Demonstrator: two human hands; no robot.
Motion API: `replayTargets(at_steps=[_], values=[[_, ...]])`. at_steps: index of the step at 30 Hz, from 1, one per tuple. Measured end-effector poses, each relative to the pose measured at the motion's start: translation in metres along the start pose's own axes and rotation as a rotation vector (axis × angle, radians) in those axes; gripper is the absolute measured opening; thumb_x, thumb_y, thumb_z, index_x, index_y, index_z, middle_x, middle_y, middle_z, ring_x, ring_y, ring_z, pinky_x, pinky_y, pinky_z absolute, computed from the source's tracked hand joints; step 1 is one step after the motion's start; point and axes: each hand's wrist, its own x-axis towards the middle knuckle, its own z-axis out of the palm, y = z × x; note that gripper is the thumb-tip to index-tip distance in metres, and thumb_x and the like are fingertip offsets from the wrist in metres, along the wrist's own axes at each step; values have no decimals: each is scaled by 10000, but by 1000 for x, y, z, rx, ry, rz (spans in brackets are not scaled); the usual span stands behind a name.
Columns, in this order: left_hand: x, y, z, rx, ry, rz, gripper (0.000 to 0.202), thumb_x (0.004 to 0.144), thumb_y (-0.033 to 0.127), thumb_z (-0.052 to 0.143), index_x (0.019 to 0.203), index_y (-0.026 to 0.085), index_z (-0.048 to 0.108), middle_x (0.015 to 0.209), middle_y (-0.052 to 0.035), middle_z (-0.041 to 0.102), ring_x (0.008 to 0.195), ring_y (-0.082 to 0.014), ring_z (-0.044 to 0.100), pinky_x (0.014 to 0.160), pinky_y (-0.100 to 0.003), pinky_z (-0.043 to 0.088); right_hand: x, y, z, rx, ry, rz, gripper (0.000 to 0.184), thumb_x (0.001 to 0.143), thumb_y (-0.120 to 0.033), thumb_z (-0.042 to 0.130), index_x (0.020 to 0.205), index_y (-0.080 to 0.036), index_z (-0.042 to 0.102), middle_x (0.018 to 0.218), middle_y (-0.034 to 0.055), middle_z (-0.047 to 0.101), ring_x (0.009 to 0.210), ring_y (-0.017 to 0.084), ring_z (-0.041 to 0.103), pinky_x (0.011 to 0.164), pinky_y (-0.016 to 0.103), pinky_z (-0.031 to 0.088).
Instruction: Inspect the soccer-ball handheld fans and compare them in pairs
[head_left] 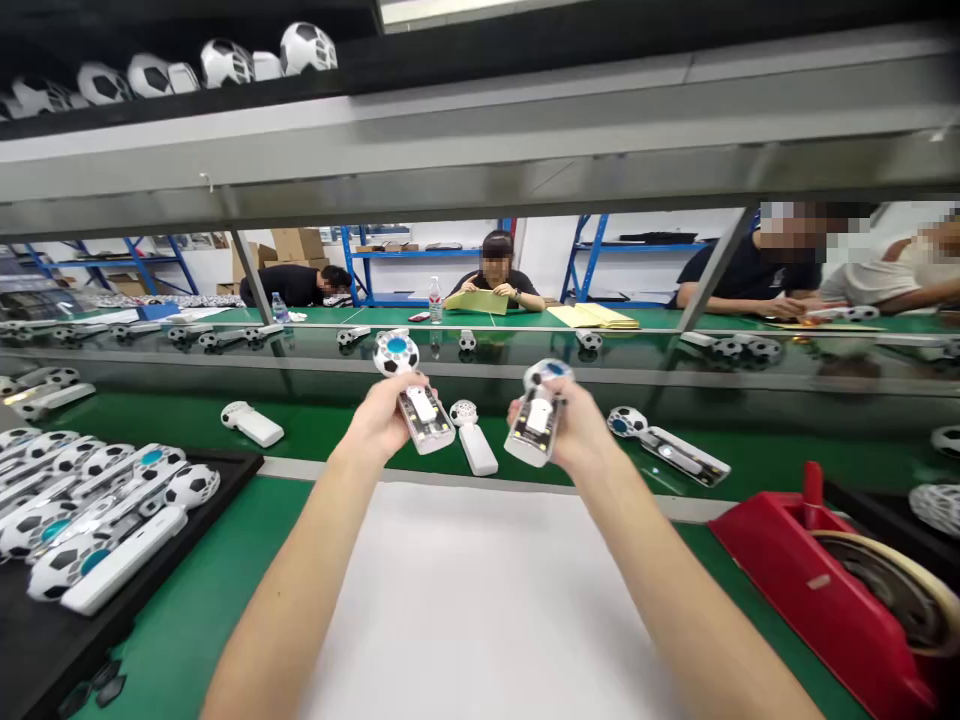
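Stretched forward over the green conveyor, my left hand (384,418) is closed round a handheld fan (427,420). It has a football-patterned head with a blue centre and a clear handle showing the circuit inside. My right hand (574,420) grips a similar clear-handled fan (534,430), tilted and slightly blurred. Between the two hands, a fan with a white handle (478,448) lies on the belt. Right of my right hand lies another clear-handled fan (686,455). A white-handled fan (259,424) rests on the belt to the left.
White paper (480,600) covers the bench before me. At left, a black tray (161,560) carries several fans; at right stands a red tape dispenser (825,590). A metal shelf beam (480,180) crosses overhead. Across the line, several people work; one holds yellow paper (480,300).
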Motion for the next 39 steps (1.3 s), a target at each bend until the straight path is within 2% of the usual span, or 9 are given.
replayTargets(at_steps=[3,5,8,12,15,19,26,33,39], values=[[14,-14,-1,-14,9,-82,18,836,76,584,828,90,592,702,-96,667,610,-158,668,581,-270,585,13,16,1,-53,-44,151,101,840,-92,498,847,-122,594,682,99,662,585,200,668,541,335,598],[15,-19,1,-35,-3,-87,91,904,138,540,898,80,610,790,-130,697,678,-178,698,619,-294,603,6,18,2,-64,-102,154,104,876,-150,550,935,-111,626,848,139,719,706,211,719,642,336,627],[11,-21,4,-58,-44,-79,147,920,190,531,958,83,624,857,-133,709,602,-164,667,527,-285,572,-16,13,7,-152,-264,-32,192,890,-291,628,1044,-177,618,1039,103,731,818,241,743,684,370,637],[8,-20,4,-35,-101,9,179,871,203,564,961,68,640,864,-131,706,529,-138,603,431,-258,494,-44,6,15,-341,-470,-358,280,904,-400,626,1132,-254,552,922,26,732,637,194,712,534,302,585],[9,-22,1,10,-132,30,227,838,231,569,936,50,663,790,-118,682,541,-147,604,437,-259,488,-57,5,17,-352,-532,-467,300,910,-411,595,1160,-262,521,1050,47,722,651,196,709,508,299,565],[10,-24,-1,68,-150,55,247,819,247,568,934,49,661,787,-122,676,542,-148,600,438,-266,487,-64,7,18,-344,-527,-544,317,908,-400,587,1179,-271,485,1156,73,697,645,192,700,479,296,543],[0,-23,5,130,-152,292,170,801,249,611,922,174,518,948,-82,689,551,-152,613,422,-293,499,-63,7,18,-342,-473,-618,364,873,-417,620,1178,-279,476,1170,59,678,688,199,708,515,314,559],[-7,-17,8,135,-165,341,267,779,263,637,999,204,499,958,-42,701,567,-140,629,448,-277,525,-61,10,17,-341,-438,-620,412,844,-443,648,1186,-294,473,1132,49,673,673,197,701,507,312,545],[-25,-8,17,70,-331,320,402,818,503,600,1053,182,539,939,-71,690,565,-180,649,445,-313,529,-49,10,13,-330,-407,-550,374,857,-441,639,1168,-287,500,1056,37,721,657,201,704,520,316,549]])
